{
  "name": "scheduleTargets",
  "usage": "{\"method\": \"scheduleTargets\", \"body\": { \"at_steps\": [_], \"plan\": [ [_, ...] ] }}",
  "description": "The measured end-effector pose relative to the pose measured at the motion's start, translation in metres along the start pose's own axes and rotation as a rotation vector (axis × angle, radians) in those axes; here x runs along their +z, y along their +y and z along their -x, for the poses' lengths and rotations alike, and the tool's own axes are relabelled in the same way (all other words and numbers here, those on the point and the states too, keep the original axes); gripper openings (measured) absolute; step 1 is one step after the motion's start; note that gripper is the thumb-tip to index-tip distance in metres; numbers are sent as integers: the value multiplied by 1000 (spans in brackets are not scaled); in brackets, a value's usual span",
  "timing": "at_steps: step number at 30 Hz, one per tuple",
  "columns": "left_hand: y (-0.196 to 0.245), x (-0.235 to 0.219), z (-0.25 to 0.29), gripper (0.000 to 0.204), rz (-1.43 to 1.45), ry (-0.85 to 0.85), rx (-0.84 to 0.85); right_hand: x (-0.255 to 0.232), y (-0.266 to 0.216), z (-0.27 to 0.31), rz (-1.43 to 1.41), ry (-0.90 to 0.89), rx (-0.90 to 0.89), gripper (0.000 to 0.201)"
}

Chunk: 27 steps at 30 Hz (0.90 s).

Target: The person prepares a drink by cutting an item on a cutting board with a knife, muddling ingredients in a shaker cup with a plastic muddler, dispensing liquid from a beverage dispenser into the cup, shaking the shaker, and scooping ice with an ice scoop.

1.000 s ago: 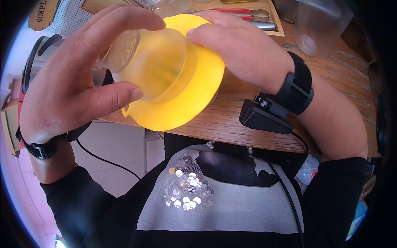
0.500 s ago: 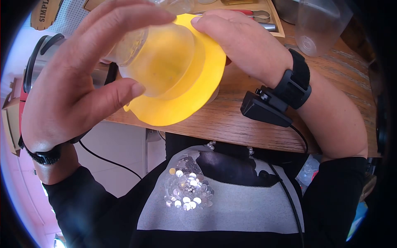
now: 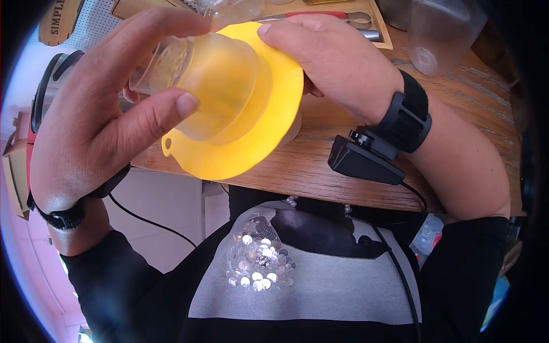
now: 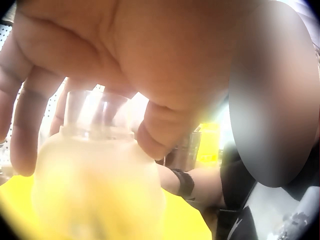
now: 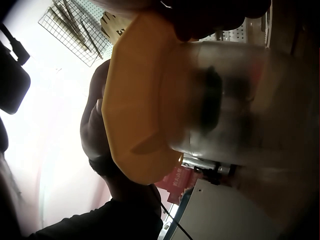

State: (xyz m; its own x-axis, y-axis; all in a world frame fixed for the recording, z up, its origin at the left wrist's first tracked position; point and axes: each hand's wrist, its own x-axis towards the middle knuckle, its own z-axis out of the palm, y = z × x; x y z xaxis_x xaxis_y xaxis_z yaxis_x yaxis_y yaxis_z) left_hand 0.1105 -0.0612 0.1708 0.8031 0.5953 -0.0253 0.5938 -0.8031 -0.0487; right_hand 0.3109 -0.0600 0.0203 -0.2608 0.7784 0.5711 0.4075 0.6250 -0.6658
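Note:
A wide yellow plastic brim (image 3: 280,108) with a small holed tab is tilted above the table's near edge. On one face rises a clear rounded dome (image 3: 226,86) that narrows to a neck. My left hand (image 3: 94,120) holds the dome, thumb on the near side and fingers round the far side. My right hand (image 3: 340,66) grips the far right of the brim, thumb on top and fingers mostly hidden beneath. Against the other face, the right wrist view has a clear container (image 5: 242,107) with a blurred dark green patch (image 5: 212,97).
A wooden tray (image 3: 384,26) at the back holds red-handled tongs (image 3: 360,22). A tall clear plastic cup (image 3: 432,51) stands on the wooden table (image 3: 354,188) at right. A dark-handled metal vessel (image 3: 52,91) is at far left.
The brim and dome tilted, shifted slightly right, then came back left. My left hand moved with the dome, its fingers now lower and further left. My right hand keeps its grip.

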Motion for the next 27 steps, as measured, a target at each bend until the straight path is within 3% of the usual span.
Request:
{"method": "scheduleTargets", "body": {
  "at_steps": [5, 7, 8, 13, 16, 17, 19, 21, 23, 25, 26, 27],
  "plan": [
    [2, -6, -4, 65, -27, -57, -35, 2, 1, 0, -34, 3, 17, 17],
    [2, -9, -6, 63, -97, -107, -28, 5, 6, 0, -229, 11, 58, 43],
    [1, -10, -6, 62, -70, -127, 6, 4, 8, 1, -229, 10, 57, 43],
    [-22, -5, -8, 63, -145, -221, 148, 0, 2, -4, -315, -129, 381, 42],
    [-29, -5, -19, 65, -148, -253, 286, 2, -1, -7, -355, 7, 415, 37],
    [-25, -5, -19, 68, -121, -192, 258, 2, 1, -8, -359, 11, 417, 37],
    [-20, -9, -16, 71, -94, -134, 231, 1, 5, -10, -247, -22, 254, 37],
    [-13, -15, -7, 81, -8, -78, 33, 2, 3, -8, -311, -5, 289, 36],
    [-11, -8, -7, 81, -40, -98, -10, 3, 4, -9, -384, 12, 334, 34],
    [-8, -5, -8, 82, -65, -119, -55, 3, 8, -8, -255, 3, 128, 41],
    [-7, -5, -9, 80, -7, -131, -121, 3, 9, -6, -258, 2, 133, 41],
    [-6, -4, -10, 77, 48, -140, -187, 1, 5, -7, -368, -15, 301, 41]
  ]
}}
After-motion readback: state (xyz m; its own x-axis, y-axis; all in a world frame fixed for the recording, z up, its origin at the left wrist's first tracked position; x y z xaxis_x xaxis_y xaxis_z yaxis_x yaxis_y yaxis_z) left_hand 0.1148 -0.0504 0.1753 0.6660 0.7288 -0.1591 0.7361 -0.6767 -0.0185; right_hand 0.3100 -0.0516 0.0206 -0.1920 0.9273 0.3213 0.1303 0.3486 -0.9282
